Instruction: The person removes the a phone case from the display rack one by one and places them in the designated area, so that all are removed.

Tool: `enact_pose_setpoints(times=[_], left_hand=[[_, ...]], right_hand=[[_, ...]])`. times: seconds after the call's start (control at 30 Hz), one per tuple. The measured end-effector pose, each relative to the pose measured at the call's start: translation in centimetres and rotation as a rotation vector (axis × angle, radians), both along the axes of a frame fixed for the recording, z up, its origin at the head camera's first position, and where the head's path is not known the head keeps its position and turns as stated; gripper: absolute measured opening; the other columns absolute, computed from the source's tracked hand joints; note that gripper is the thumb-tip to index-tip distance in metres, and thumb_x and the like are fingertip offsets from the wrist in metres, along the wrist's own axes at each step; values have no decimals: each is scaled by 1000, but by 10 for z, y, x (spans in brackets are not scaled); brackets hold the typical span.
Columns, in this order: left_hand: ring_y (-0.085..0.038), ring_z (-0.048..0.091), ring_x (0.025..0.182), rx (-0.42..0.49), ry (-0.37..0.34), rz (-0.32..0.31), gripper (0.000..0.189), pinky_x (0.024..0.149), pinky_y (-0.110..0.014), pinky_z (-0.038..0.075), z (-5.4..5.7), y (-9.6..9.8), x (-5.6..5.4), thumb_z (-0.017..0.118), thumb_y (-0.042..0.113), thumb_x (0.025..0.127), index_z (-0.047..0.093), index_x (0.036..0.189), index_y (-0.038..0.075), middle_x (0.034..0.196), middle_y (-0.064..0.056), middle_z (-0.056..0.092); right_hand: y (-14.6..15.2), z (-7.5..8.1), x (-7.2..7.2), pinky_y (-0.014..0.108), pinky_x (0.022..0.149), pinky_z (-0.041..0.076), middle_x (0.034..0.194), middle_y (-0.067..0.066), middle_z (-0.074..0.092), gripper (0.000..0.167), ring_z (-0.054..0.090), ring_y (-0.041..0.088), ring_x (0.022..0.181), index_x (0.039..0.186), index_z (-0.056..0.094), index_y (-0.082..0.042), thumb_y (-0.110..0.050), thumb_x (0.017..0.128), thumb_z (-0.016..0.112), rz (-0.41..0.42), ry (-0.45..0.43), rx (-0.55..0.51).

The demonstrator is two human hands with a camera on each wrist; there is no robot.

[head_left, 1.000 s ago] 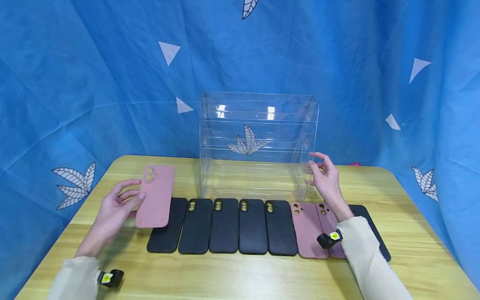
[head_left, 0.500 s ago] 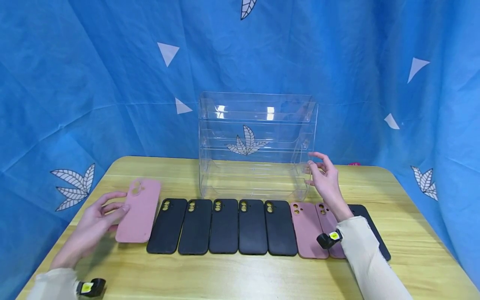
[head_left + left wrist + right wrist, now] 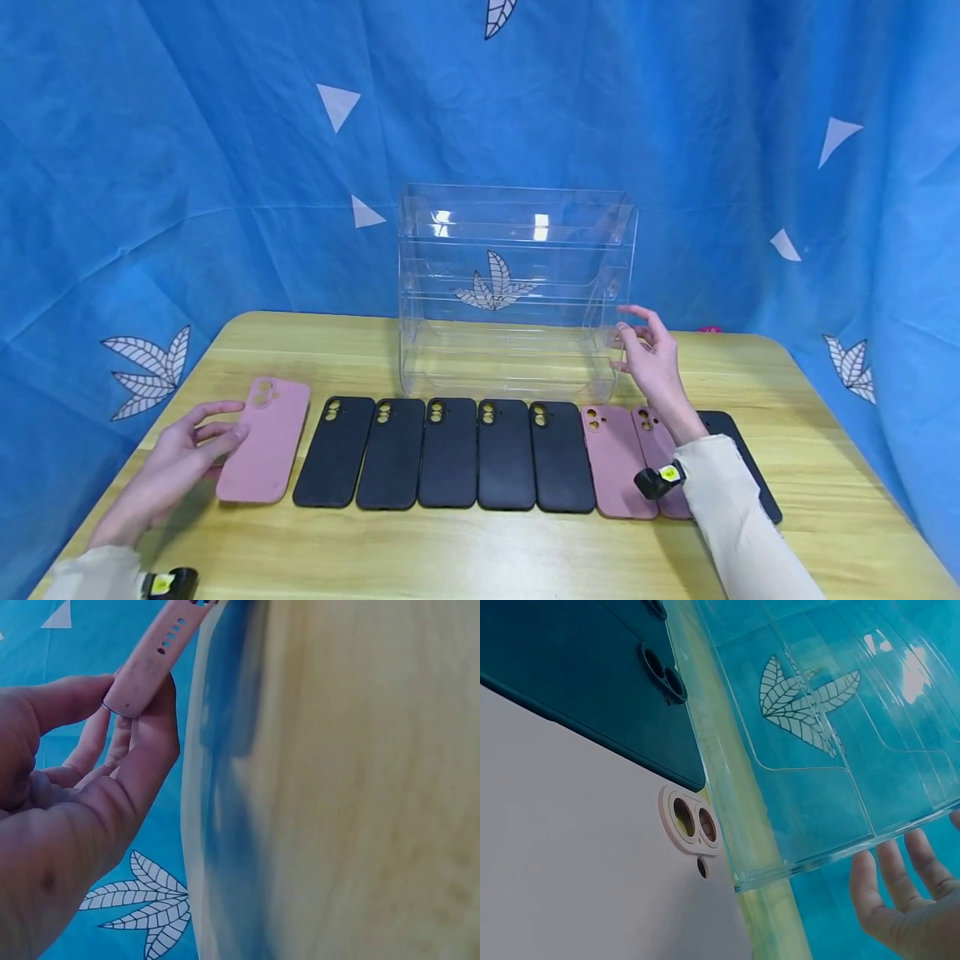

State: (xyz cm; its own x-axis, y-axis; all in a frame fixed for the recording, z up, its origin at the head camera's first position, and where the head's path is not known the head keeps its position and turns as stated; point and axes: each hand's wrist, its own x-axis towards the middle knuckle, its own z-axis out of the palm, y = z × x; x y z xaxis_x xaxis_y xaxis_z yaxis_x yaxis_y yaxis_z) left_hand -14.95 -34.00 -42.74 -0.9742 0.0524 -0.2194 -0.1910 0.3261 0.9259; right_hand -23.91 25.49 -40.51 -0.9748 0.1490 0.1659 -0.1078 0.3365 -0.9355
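Observation:
My left hand (image 3: 176, 462) pinches a pink phone case (image 3: 264, 442) by its left edge, thumb on the back face, at the left end of a row of phone cases. In the left wrist view the case (image 3: 146, 671) appears edge-on, with thumb and fingers (image 3: 154, 731) on either side of its end and small holes along its side. At the right side of a clear plastic tiered rack (image 3: 517, 387), my right hand (image 3: 651, 354) has its bent fingers right at the side panel. The right wrist view puts these fingertips (image 3: 864, 870) against the panel's outer edge.
Several black phone cases (image 3: 447, 454) lie side by side in front of the rack. Two pink cases (image 3: 618, 467) follow to their right, then another black case (image 3: 738, 450), partly hidden by my right forearm. A blue patterned curtain (image 3: 480, 100) hangs behind the wooden table (image 3: 450, 554).
My left hand has carried the pink case left and down toward the table, off the leftmost black case it overlapped. The right hand has stayed at the rack.

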Motion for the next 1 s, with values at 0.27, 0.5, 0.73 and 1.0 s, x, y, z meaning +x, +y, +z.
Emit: enact_pose_setpoints(times=[0.27,0.5,0.73,1.0], left_hand=[[-6,69,92,-67,-34,-37,51,76,-35,63,-5,3,-3,57,26,106,37,148,5,107,13,66],[-7,68,91,-131,-56,-47,56,74,-34,62,-5,8,-8,53,23,108,31,153,-1,118,-7,66],[-11,65,96,-313,-50,-57,54,72,-29,58,-2,14,-11,48,24,109,33,152,-4,137,-34,54],[-28,64,112,-361,-26,-54,58,75,-23,57,-1,17,-13,56,25,105,36,151,-4,139,-34,53]], right_hand=[[-1,-2,-1,22,72,62,127,23,54,47,68,14,103,152,43,-14,-32,109,44,-15,-1,11],[0,0,0,22,73,62,126,19,55,47,68,11,103,152,44,-15,-33,109,45,-6,-6,-3],[1,0,0,22,73,62,121,13,55,46,68,11,103,151,44,-15,-34,109,45,0,-3,-6],[1,-1,0,21,72,62,120,12,56,47,68,12,103,151,44,-14,-34,109,45,-2,-2,-7]])
